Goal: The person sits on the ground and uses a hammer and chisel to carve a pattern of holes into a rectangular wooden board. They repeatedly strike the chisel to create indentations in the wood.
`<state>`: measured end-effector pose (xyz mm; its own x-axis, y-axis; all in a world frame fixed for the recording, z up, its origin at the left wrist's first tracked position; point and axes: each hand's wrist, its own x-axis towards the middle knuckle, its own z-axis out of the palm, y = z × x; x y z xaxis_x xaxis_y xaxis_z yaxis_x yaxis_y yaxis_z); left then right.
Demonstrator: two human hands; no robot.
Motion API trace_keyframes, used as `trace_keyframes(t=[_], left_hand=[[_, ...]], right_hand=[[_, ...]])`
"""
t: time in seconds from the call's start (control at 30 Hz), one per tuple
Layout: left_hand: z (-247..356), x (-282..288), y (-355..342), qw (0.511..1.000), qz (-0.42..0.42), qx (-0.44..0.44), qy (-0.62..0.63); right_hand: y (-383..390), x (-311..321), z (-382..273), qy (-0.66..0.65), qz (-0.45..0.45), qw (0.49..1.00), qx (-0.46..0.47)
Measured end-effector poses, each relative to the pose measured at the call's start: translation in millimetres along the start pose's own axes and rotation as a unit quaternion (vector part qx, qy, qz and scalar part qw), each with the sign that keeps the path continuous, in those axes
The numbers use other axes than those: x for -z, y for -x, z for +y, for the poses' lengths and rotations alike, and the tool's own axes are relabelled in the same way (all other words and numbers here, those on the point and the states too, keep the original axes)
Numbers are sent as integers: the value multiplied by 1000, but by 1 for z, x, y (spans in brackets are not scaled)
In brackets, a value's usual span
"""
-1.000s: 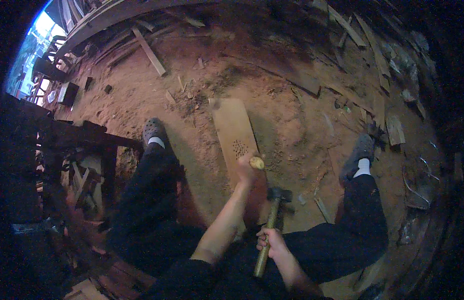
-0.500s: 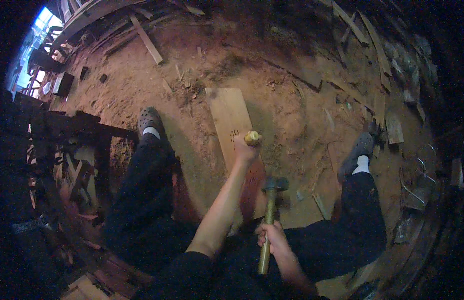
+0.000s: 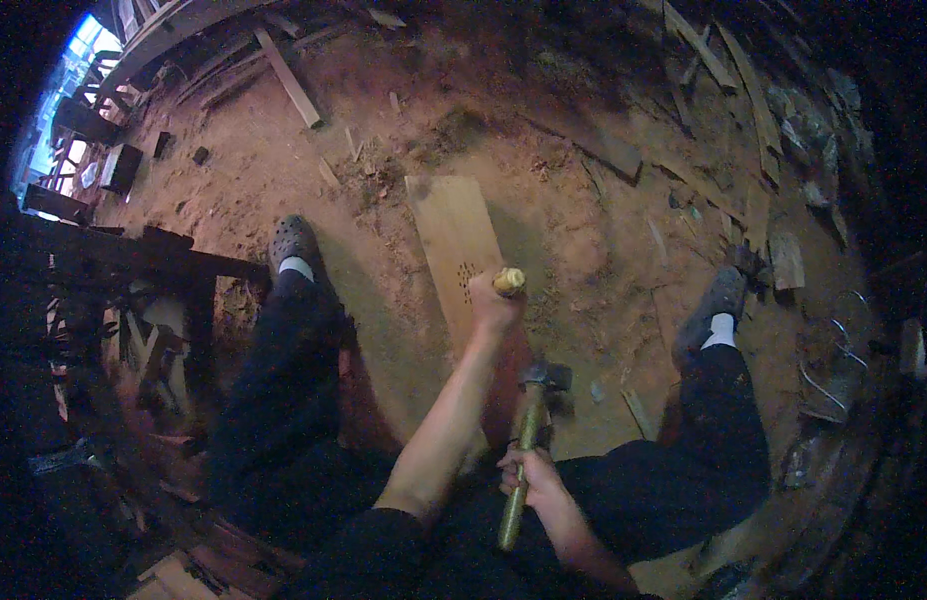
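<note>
A pale wooden board (image 3: 450, 222) extends forward from between my legs, with a cluster of small dark marks on it. Over the board, beside those marks, my left hand (image 3: 495, 308) is closed around an upright wooden-handled tool (image 3: 508, 281). Only the butt of its handle shows; the working end is hidden under my fist. Lower and to the right, my right hand (image 3: 531, 476) grips a hammer (image 3: 529, 425) by its wooden handle. The dark metal head points away from me, apart from the other tool.
My dark clogs rest on the brown dirt floor (image 3: 573, 250) to either side. Wood strips (image 3: 288, 78) and scraps lie at the far left and right. A dark bench-like frame (image 3: 133, 255) stands at left. Offcuts (image 3: 785, 262) and bent pale wire (image 3: 821, 385) are at right.
The hammer has shifted slightly left and its handle tilts more. My left hand stays on the handled tool, whose butt now leans a little to the right and nearer me.
</note>
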<state>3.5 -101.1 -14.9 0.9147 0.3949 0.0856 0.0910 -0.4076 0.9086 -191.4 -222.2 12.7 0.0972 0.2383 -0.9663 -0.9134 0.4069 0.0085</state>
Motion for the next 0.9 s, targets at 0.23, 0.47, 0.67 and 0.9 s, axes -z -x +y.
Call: trace_keyframes(t=[0.23, 0.47, 0.67, 0.9], left_hand=[[-48, -17, 39, 992, 70, -21, 100], [7, 2, 8, 999, 51, 3, 2], [-20, -9, 35, 980, 84, 42, 176], [-1, 1, 4, 995, 64, 37, 68]], right_hand=[[-2, 0, 0, 24, -26, 999, -11], [-5, 4, 0, 3, -14, 1000, 0], [-4, -2, 0, 12, -8, 1000, -20], [-13, 8, 8, -17, -16, 1000, -15]])
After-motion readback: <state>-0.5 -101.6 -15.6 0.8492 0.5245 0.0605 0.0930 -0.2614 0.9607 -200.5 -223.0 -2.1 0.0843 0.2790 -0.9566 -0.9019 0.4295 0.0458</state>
